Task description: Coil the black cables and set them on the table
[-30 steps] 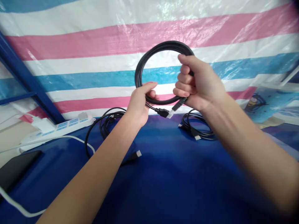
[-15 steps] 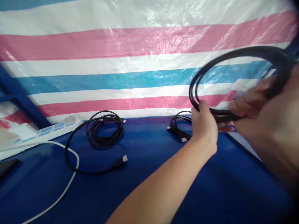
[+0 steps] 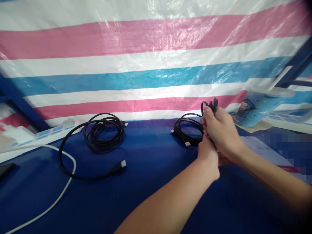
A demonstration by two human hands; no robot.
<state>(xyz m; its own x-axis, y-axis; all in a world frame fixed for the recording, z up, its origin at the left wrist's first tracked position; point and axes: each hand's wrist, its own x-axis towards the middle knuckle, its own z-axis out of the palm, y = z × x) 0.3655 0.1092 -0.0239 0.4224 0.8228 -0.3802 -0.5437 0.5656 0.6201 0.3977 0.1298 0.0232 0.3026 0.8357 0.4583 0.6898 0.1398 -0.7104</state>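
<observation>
My right hand (image 3: 223, 128) is closed around a bunched black cable (image 3: 214, 105); its loops stick up above the fingers. Just below and touching it, my left hand (image 3: 207, 146) is also wrapped on the cable, its fingers mostly hidden. Behind both hands a coiled black cable (image 3: 179, 133) with pale metal plugs lies on the blue table (image 3: 151, 162). Farther left rests another coiled black cable (image 3: 104, 148), and a thicker black cable end (image 3: 117, 168) with a metal plug curves out in front of it.
At the left, a white power strip (image 3: 44, 138) holds a white plug (image 3: 18, 134), with a white cord (image 3: 65, 191) running forward. A dark flat object (image 3: 6, 170) lies at the left edge. At the right stand a blue cartoon-printed container (image 3: 258, 110) and a pale sheet (image 3: 255, 148).
My right hand has come in from the right to beside my left hand. The wide loop of cable is now gathered into a small bunch. The view has shifted slightly right.
</observation>
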